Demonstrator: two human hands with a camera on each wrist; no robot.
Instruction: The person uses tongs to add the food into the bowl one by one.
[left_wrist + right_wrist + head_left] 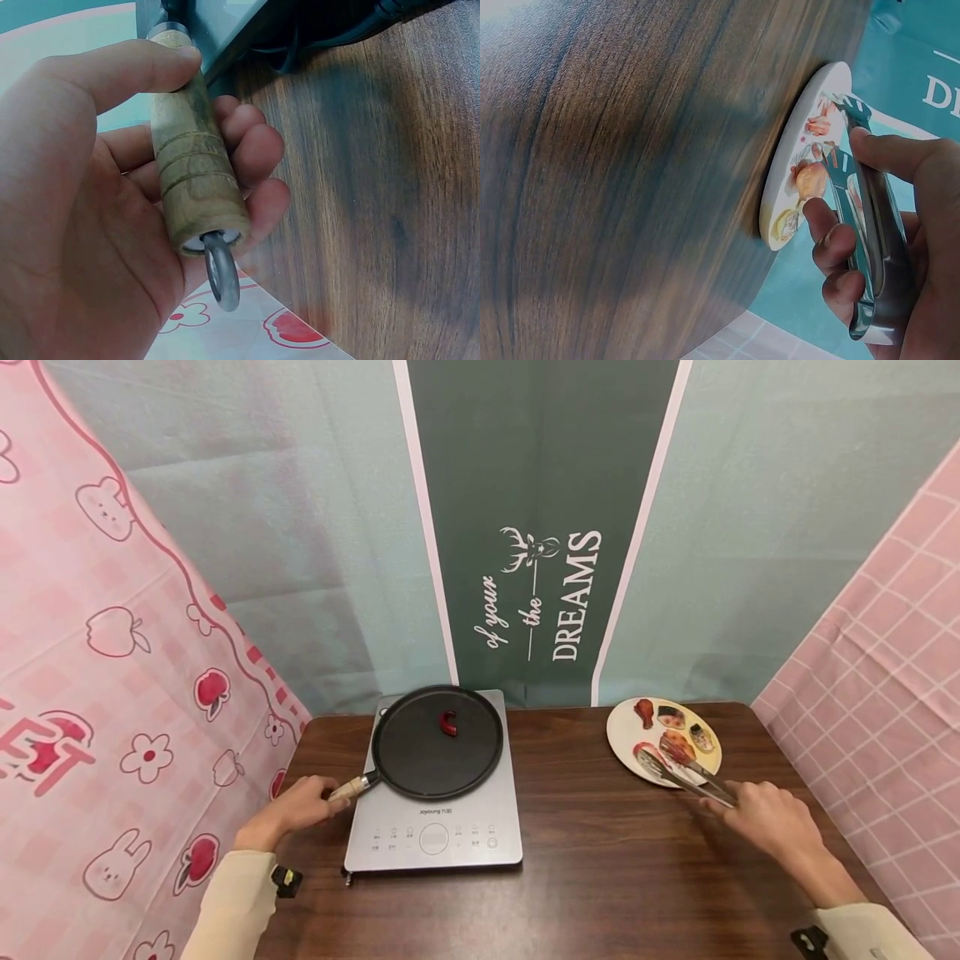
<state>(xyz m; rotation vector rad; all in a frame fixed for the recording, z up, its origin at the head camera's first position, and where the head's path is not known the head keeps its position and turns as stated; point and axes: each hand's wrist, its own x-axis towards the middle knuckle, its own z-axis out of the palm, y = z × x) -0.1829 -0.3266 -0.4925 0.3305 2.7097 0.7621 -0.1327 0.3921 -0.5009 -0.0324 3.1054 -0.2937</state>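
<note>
My left hand (303,806) holds the wooden handle (191,150) of a flat black frying pan (427,764), its thumb on top and fingers curled beneath. The pan sits on a silver induction cooker (480,835), and one curved dark-red food piece (448,725) lies in it. In my right hand (772,822) are metal tongs (877,240), their two ends apart over a round white plate (621,735). One end is at a red-edged food piece (642,748), the other beside a browned meat piece (677,747). Whether either end touches food I cannot tell.
Also on the plate are a drumstick (643,713), a dark-edged slice (671,717) and a small yellowish piece (702,739). A brown wooden table (570,827) carries everything. Printed cloths hang behind it and at both sides. A dark cable (337,37) runs by the cooker.
</note>
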